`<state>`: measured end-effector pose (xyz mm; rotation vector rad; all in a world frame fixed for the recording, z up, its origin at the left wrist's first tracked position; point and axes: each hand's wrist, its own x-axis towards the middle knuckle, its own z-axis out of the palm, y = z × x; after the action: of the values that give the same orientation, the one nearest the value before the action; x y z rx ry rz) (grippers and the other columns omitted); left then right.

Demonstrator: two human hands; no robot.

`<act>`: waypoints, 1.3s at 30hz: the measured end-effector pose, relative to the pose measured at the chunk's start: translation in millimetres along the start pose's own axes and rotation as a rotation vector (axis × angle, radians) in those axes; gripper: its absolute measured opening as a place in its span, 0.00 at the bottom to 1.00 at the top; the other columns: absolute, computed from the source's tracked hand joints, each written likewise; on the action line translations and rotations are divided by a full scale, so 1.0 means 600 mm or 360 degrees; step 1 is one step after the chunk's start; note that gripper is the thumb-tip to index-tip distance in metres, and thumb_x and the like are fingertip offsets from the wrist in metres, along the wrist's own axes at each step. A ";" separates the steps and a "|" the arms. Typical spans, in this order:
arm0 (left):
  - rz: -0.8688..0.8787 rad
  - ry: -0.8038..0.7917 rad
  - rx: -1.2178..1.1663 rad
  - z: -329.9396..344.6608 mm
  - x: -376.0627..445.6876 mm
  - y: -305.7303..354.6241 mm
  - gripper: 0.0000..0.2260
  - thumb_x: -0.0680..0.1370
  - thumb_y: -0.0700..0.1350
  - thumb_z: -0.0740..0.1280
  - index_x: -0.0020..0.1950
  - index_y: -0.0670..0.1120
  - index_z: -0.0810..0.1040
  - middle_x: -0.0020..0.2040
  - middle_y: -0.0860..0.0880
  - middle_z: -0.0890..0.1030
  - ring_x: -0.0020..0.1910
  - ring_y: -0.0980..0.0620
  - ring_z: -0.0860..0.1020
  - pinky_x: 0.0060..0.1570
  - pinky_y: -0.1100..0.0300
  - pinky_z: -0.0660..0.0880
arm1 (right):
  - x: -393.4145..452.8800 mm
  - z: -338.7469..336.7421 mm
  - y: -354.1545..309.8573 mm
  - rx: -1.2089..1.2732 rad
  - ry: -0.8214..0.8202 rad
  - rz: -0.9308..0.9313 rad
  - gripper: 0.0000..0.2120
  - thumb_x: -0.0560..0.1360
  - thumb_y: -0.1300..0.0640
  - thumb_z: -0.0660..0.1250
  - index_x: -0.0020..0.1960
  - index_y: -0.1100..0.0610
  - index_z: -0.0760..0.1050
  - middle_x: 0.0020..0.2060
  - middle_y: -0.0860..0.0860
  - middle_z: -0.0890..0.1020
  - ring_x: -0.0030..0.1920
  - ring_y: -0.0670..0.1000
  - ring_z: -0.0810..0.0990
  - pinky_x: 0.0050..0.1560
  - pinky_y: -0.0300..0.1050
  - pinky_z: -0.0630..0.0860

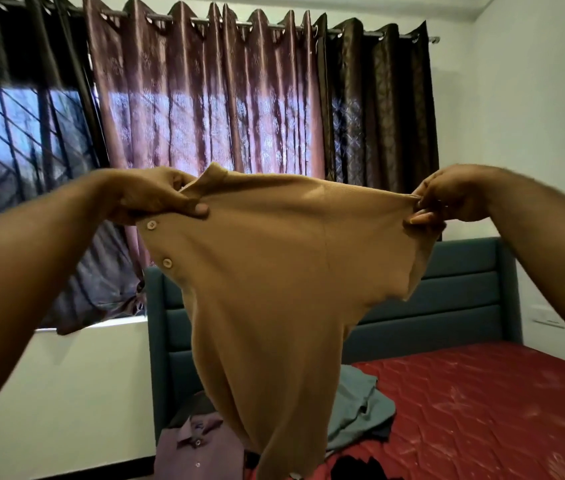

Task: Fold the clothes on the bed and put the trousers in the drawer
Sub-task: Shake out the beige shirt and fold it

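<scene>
You hold a tan knitted top (274, 271) up in the air above the bed (481, 410), stretched between your 2 hands. It hangs down with its lower end near the mattress, and 2 pale buttons (159, 243) show along its left edge. Your left hand (156, 199) grips the top beside the collar, with the thumb pressed on the front of the cloth. Your right hand (443, 199) pinches the other shoulder end between the fingertips, so both hands are closed on the same garment.

Under the hanging top, more clothes lie on the red mattress: a grey-green garment (360, 407) just to the right, a mauve buttoned shirt (198, 448) at the lower left, and something black (357, 467) at the bottom edge, too dark to identify. You cannot tell which of these are the trousers.

Behind the bed stands a blue-grey padded headboard (447, 299). Above it hang curtains (204, 98) on a rod, brown-pink in the middle and darker at the sides, with daylight coming through.
</scene>
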<state>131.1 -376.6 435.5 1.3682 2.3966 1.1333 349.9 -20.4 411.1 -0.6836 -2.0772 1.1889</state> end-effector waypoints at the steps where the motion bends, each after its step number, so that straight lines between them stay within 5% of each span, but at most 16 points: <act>1: -0.0077 -0.0112 -0.0023 -0.004 -0.007 0.002 0.18 0.71 0.38 0.71 0.60 0.38 0.78 0.53 0.36 0.83 0.45 0.40 0.84 0.42 0.50 0.82 | -0.006 -0.003 0.000 -0.0040 -0.0061 0.0063 0.11 0.80 0.71 0.56 0.51 0.69 0.77 0.44 0.62 0.79 0.38 0.55 0.81 0.27 0.43 0.81; 4: -0.0268 -0.0177 0.0238 -0.006 0.001 -0.016 0.13 0.68 0.33 0.74 0.52 0.38 0.80 0.48 0.37 0.84 0.42 0.42 0.84 0.42 0.50 0.82 | -0.008 0.013 0.027 -0.0161 -0.0267 0.0226 0.11 0.80 0.72 0.55 0.55 0.73 0.75 0.46 0.64 0.78 0.35 0.55 0.83 0.30 0.42 0.82; 7: -0.0418 0.0135 0.1189 0.012 0.048 -0.063 0.09 0.66 0.41 0.80 0.37 0.47 0.80 0.37 0.48 0.81 0.35 0.50 0.78 0.43 0.52 0.76 | 0.012 0.066 0.073 -0.0237 -0.0310 0.0336 0.11 0.80 0.71 0.56 0.58 0.73 0.74 0.46 0.65 0.79 0.40 0.58 0.83 0.37 0.48 0.82; 10: -0.0443 0.0608 0.1728 0.052 0.091 -0.106 0.05 0.72 0.45 0.71 0.46 0.46 0.79 0.40 0.47 0.76 0.42 0.45 0.78 0.42 0.54 0.75 | 0.045 0.124 0.108 -0.0152 -0.0003 0.0156 0.09 0.76 0.73 0.60 0.50 0.69 0.79 0.45 0.65 0.80 0.41 0.61 0.83 0.38 0.58 0.82; 11: -0.0444 0.0813 0.1606 0.060 0.100 -0.114 0.05 0.73 0.46 0.68 0.47 0.48 0.77 0.43 0.46 0.76 0.46 0.43 0.79 0.42 0.54 0.74 | 0.056 0.135 0.111 -0.0129 0.0210 -0.0018 0.09 0.74 0.72 0.62 0.46 0.64 0.81 0.45 0.63 0.82 0.42 0.61 0.83 0.42 0.59 0.83; 13: -0.0380 0.1175 0.0784 0.064 0.118 -0.118 0.07 0.75 0.49 0.66 0.48 0.46 0.76 0.46 0.42 0.78 0.44 0.41 0.80 0.38 0.55 0.73 | 0.076 0.141 0.108 -0.0119 0.0532 -0.0311 0.12 0.70 0.70 0.62 0.40 0.56 0.80 0.44 0.61 0.84 0.43 0.60 0.83 0.46 0.57 0.82; 15: -0.0148 0.1260 -0.0286 0.063 0.134 -0.101 0.12 0.77 0.48 0.67 0.55 0.42 0.76 0.42 0.40 0.80 0.29 0.44 0.79 0.27 0.56 0.75 | 0.073 0.136 0.094 -0.0159 0.0393 -0.0403 0.13 0.70 0.72 0.59 0.41 0.59 0.80 0.38 0.62 0.83 0.37 0.60 0.83 0.38 0.57 0.83; 16: -0.0038 0.1264 -0.0500 0.063 0.137 -0.090 0.11 0.78 0.45 0.67 0.57 0.41 0.75 0.41 0.39 0.80 0.27 0.44 0.79 0.24 0.56 0.75 | 0.068 0.130 0.087 -0.0180 0.0264 -0.0414 0.14 0.71 0.74 0.57 0.43 0.63 0.79 0.35 0.63 0.81 0.33 0.60 0.82 0.33 0.55 0.82; 19: 0.0178 0.1595 0.0036 0.062 0.135 -0.068 0.05 0.75 0.36 0.64 0.50 0.42 0.76 0.43 0.41 0.78 0.40 0.41 0.78 0.34 0.56 0.72 | 0.060 0.112 0.070 -0.0019 0.0290 -0.0455 0.15 0.74 0.75 0.52 0.46 0.64 0.76 0.33 0.63 0.77 0.23 0.55 0.79 0.20 0.47 0.77; 22: 0.0253 0.1465 0.0872 0.063 0.114 -0.059 0.10 0.72 0.33 0.62 0.45 0.47 0.74 0.43 0.44 0.75 0.44 0.42 0.74 0.42 0.54 0.69 | 0.056 0.095 0.070 0.0131 0.0347 -0.0437 0.15 0.77 0.74 0.52 0.49 0.62 0.75 0.39 0.62 0.78 0.22 0.52 0.80 0.20 0.43 0.77; 25: 0.0386 0.1550 0.1001 0.061 0.095 -0.057 0.11 0.73 0.33 0.60 0.50 0.44 0.78 0.52 0.39 0.77 0.50 0.37 0.77 0.48 0.49 0.73 | 0.049 0.085 0.070 0.0252 0.0374 -0.0412 0.16 0.76 0.75 0.53 0.44 0.60 0.75 0.42 0.63 0.79 0.29 0.57 0.82 0.27 0.50 0.81; 27: 0.0369 0.1614 0.0965 0.059 0.084 -0.054 0.11 0.74 0.35 0.61 0.53 0.44 0.79 0.55 0.38 0.77 0.52 0.37 0.77 0.51 0.48 0.72 | 0.042 0.084 0.072 0.0289 0.0338 -0.0418 0.16 0.75 0.76 0.54 0.42 0.60 0.75 0.40 0.64 0.79 0.29 0.58 0.82 0.27 0.51 0.81; 30: 0.0199 0.1564 0.0856 0.050 0.080 -0.066 0.07 0.73 0.37 0.65 0.46 0.43 0.81 0.45 0.38 0.79 0.45 0.40 0.78 0.42 0.53 0.71 | 0.040 0.088 0.076 0.0309 0.0263 -0.0388 0.13 0.74 0.76 0.55 0.43 0.64 0.75 0.39 0.64 0.77 0.27 0.58 0.81 0.24 0.47 0.80; 34: -0.0250 0.1006 0.0225 0.051 0.091 -0.100 0.03 0.74 0.37 0.70 0.41 0.41 0.78 0.30 0.43 0.72 0.23 0.50 0.68 0.21 0.64 0.64 | 0.048 0.104 0.096 0.0223 0.0161 -0.0264 0.12 0.77 0.74 0.55 0.43 0.65 0.76 0.40 0.63 0.79 0.30 0.57 0.83 0.30 0.49 0.82; 36: -0.0415 0.0837 -0.0024 0.060 0.100 -0.115 0.01 0.77 0.35 0.69 0.48 0.38 0.79 0.32 0.42 0.77 0.20 0.51 0.75 0.19 0.63 0.71 | 0.056 0.118 0.114 0.0165 0.0143 -0.0174 0.13 0.78 0.73 0.55 0.42 0.65 0.76 0.38 0.63 0.79 0.30 0.57 0.82 0.31 0.52 0.81; 39: -0.0603 0.0602 -0.0243 0.070 0.127 -0.159 0.06 0.79 0.35 0.65 0.55 0.35 0.77 0.43 0.35 0.82 0.30 0.42 0.83 0.25 0.53 0.80 | 0.076 0.148 0.149 0.0095 0.0068 0.0066 0.10 0.79 0.72 0.54 0.46 0.68 0.74 0.37 0.63 0.78 0.32 0.59 0.81 0.29 0.53 0.80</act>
<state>43.7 -322.1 357.8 0.6567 2.5918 1.5246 264.8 3.9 310.4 -0.7211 -1.9933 1.2436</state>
